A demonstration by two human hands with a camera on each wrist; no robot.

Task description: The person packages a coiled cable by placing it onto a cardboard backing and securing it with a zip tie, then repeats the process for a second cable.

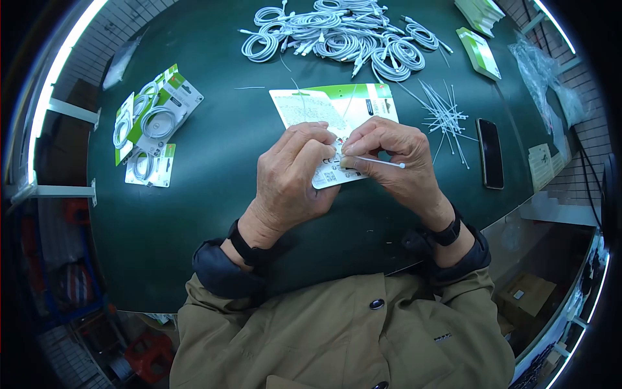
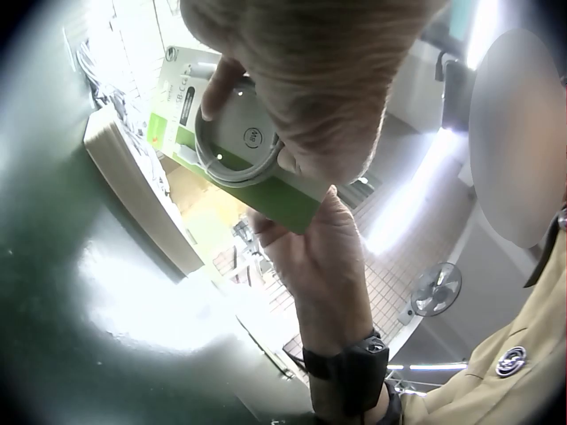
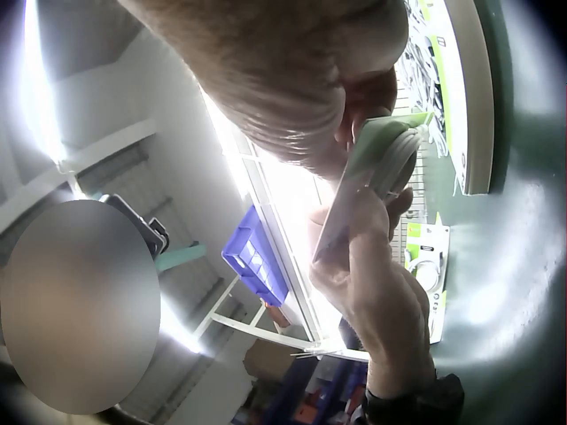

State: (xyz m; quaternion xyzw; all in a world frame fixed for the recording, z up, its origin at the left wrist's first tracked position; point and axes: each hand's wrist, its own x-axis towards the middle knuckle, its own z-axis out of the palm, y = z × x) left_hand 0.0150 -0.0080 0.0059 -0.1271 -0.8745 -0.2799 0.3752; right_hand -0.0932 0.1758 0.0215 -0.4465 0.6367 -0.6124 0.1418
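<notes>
Both hands meet over the dark green table at a packaging card [image 1: 326, 177], its printed back turned up. My left hand [image 1: 291, 170] grips the card from the left. A thin white cable tie [image 1: 385, 162] is pinched by my right hand [image 1: 398, 159], its small head pointing right. In the left wrist view, a coiled white cable [image 2: 237, 177] lies against the card's green-and-white front. The right wrist view shows the card [image 3: 350, 181] edge-on with the coil beside it. Fingers hide where the tie meets the card.
Behind the hands lies a stack of cards [image 1: 369, 104]. Coiled cables [image 1: 337, 35] are heaped at the back, loose cable ties [image 1: 446, 117] and a phone [image 1: 490, 155] to the right. Carded cables [image 1: 175, 97] lie at the left, more cards [image 1: 478, 53] at the back right.
</notes>
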